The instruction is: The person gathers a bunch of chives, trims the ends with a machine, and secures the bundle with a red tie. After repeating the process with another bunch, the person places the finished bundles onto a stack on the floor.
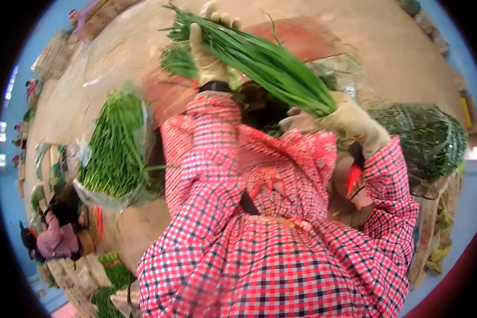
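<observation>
A bunch of garlic chives (265,66) with long flat green leaves stretches slantwise between my two gloved hands. My right hand (358,123), in a cream glove, is closed round its lower right end. Near the leafy upper left end, my left hand (211,61) has the bunch between its thumb and fingers; the fingertips show beyond the leaves, and part of the palm is hidden. More greens (179,59) lie on a reddish surface just left of my left wrist.
To the left, a plastic-lined container (124,201) holds a large heap of green stalks (114,148). A bulky plastic-wrapped bundle of greens (424,138) stands at the right. Another person (58,236) sits at the lower left, near more greens (114,270). Sacks (54,53) line the far wall.
</observation>
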